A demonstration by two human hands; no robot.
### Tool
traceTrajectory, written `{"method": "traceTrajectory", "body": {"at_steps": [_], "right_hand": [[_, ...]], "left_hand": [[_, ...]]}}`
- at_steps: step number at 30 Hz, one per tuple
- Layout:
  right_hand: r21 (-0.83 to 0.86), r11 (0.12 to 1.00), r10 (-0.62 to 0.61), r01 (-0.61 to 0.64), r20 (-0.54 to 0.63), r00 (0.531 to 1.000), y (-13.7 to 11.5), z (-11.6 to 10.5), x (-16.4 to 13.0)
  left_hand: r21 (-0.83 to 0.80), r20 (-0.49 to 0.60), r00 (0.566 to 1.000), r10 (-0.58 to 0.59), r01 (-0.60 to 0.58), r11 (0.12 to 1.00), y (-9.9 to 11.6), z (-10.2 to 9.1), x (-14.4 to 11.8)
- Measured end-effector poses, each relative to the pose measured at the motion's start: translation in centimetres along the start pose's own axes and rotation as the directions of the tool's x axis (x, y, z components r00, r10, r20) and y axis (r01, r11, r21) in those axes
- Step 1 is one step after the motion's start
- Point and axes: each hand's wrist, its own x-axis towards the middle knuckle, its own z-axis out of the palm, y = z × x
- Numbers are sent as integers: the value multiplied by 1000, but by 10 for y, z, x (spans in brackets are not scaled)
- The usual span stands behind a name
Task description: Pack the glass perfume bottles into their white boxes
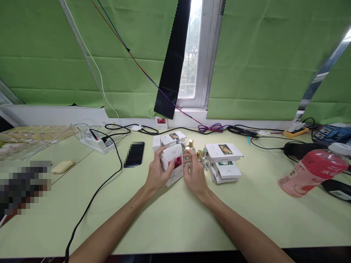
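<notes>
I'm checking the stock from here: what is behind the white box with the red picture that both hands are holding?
Behind the white box stand more white boxes and gold-capped bottles. The box and the right hand hide the bottles' lower parts.

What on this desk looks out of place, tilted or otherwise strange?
The pink plastic bottle with a red cap lies on its side at the table's right end, not upright. The flat white cartons beside the right hand sit in an uneven, skewed pile. Nothing looks spilled or broken.

We are seeing a black phone point(134, 154) lying at ten o'clock, a power strip point(96, 142) beyond it, and a pink bottle point(312, 172) tilting at three o'clock.
</notes>
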Motion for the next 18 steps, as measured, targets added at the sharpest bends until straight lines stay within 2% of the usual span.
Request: {"method": "traceTrajectory", "body": {"at_steps": [5, 18], "right_hand": [[-42, 999, 25, -25, -18, 1000, -2, -3, 1], [-70, 998, -6, 5, -13, 1000, -1, -4, 3]], "left_hand": [[-5, 2, 1000, -25, 25, 1000, 1, 0, 1], [-14, 30, 998, -48, 49, 999, 4, -1, 1]]}}
